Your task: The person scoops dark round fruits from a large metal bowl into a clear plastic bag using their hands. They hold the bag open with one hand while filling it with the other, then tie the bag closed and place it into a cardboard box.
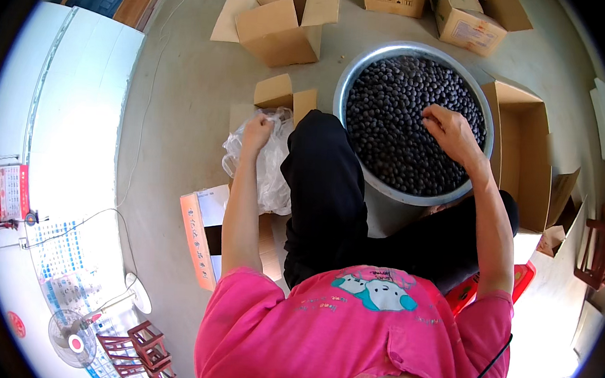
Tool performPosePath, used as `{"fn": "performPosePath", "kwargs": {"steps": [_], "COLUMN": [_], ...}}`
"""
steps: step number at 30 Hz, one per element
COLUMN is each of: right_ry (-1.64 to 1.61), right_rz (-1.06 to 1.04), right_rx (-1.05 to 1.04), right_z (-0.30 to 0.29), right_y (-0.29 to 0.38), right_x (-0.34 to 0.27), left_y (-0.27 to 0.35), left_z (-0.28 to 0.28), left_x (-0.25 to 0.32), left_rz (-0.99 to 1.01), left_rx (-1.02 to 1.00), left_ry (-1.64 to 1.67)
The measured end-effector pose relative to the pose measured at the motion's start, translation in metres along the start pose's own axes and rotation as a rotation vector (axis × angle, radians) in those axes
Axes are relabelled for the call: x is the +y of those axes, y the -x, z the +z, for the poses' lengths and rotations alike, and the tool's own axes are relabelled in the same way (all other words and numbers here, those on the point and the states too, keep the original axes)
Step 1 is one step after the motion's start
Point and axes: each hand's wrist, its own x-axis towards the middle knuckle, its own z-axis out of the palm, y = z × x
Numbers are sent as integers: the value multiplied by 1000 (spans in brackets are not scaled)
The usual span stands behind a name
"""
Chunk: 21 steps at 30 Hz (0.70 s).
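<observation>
A wide metal basin (pixel 408 199) on the floor before me is filled with small, round, dark fruit or nuts (pixel 400 117). My right hand (pixel 451 133) is over the right part of this heap, fingers curled inward; whether anything is between them is hidden. To the left, a bunched clear plastic bag (pixel 274 171) rests beside my knee, on or in a cardboard box (pixel 274 92). My left hand (pixel 257 131) is closed at the bag's upper edge, gripping the plastic.
Open cardboard boxes stand around: one box (pixel 278 31) beyond the bag, another box (pixel 522 155) right of the basin. An orange-sided box (pixel 195 239) lies by my left arm. Under me is a red plastic stool (pixel 524 280). A floor fan (pixel 72 338) and wooden stools (pixel 147 348) are far left.
</observation>
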Motion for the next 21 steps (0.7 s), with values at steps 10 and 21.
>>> {"fn": "performPosePath", "kwargs": {"steps": [10, 21], "right_ry": [6, -7], "right_rz": [-63, -91], "right_rx": [43, 100], "right_z": [8, 7], "right_y": [-7, -7], "right_x": [12, 8], "left_y": [48, 45], "left_z": [-101, -154], "left_x": [68, 151], "left_rz": [76, 188], "left_rx": [-5, 20], "left_ry": [493, 551]}}
